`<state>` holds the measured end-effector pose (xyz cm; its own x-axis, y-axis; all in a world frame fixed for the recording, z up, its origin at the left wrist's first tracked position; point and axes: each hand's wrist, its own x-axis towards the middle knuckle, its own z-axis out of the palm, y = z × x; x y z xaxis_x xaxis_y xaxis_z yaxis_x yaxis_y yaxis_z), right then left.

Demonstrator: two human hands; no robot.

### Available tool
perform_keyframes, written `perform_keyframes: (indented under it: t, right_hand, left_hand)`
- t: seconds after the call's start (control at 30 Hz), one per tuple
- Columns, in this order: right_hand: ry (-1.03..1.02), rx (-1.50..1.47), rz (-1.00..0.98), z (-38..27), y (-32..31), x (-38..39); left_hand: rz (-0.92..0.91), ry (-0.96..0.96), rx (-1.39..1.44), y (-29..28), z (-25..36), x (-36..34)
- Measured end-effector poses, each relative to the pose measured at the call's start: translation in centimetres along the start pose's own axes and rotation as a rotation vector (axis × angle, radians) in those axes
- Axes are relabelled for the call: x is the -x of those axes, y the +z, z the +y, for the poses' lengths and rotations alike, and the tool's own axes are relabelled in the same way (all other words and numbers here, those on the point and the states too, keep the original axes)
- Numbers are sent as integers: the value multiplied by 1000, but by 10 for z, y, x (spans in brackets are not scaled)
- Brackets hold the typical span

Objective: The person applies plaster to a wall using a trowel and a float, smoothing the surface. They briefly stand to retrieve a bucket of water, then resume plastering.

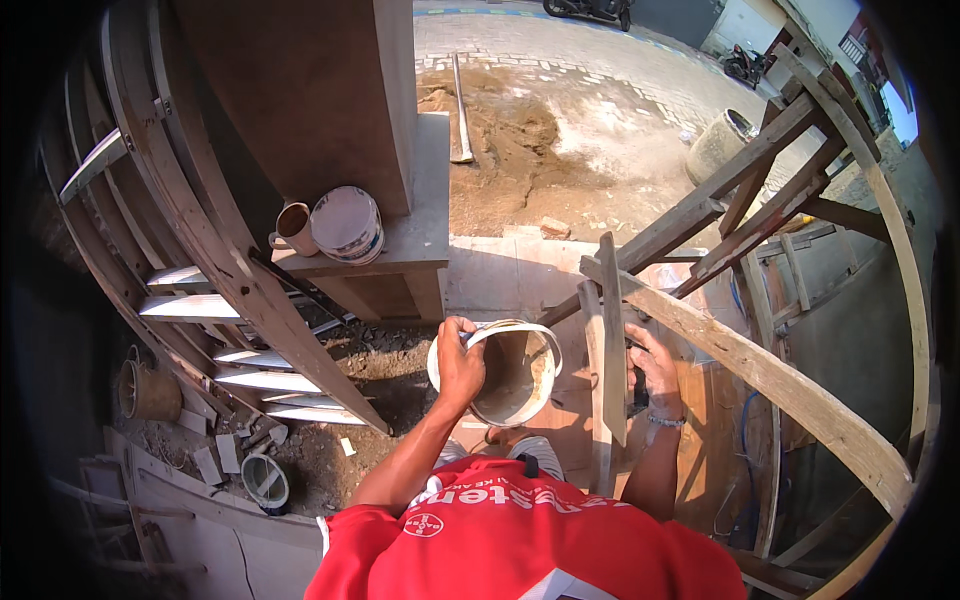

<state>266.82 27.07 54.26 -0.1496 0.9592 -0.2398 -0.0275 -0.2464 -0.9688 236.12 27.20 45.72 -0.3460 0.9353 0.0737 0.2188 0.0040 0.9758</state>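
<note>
My left hand grips the near-left rim of a white bucket. The bucket tilts so its mouth faces me, and greyish residue coats the inside. To the right, my right hand is behind upright wooden boards, with a beaded band at its wrist. Its fingers curl around something dark that the boards partly hide; I cannot make out what it is. Between the two hands stand those boards, joined to a long slanting timber.
A wooden ladder-like frame leans at left. A paint tub and a brown mug sit on the pillar's ledge. Lower left are a small bucket and rubble. Beyond lie sand and a long-handled tool.
</note>
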Motion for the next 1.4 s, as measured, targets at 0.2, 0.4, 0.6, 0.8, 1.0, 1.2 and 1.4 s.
perform_keyframes:
  t: [0.2, 0.4, 0.6, 0.8, 1.0, 1.2, 1.4]
  right_hand:
    - [-148, -622, -142, 26, -79, -181]
    - [-117, -834, 67, 9, -119, -356]
    - [-72, -1098, 303, -11, -150, -548]
    - [168, -969, 711, 113, -235, -659]
    - [108, -264, 839, 345, -459, -610]
    - [443, -1229, 1252, 273, -305, -675]
    - [358, -872, 1414, 202, -349, -654]
  left_hand:
    - [89, -15, 34, 73, 20, -76]
    - [233, -108, 207, 128, 40, -187]
    - [177, -101, 204, 180, 30, -312]
    - [159, -58, 74, 217, 28, -418]
    - [77, -170, 443, 251, 31, -540]
    - [136, -125, 315, 253, 10, -671]
    - [-121, -171, 10, 317, -31, -802]
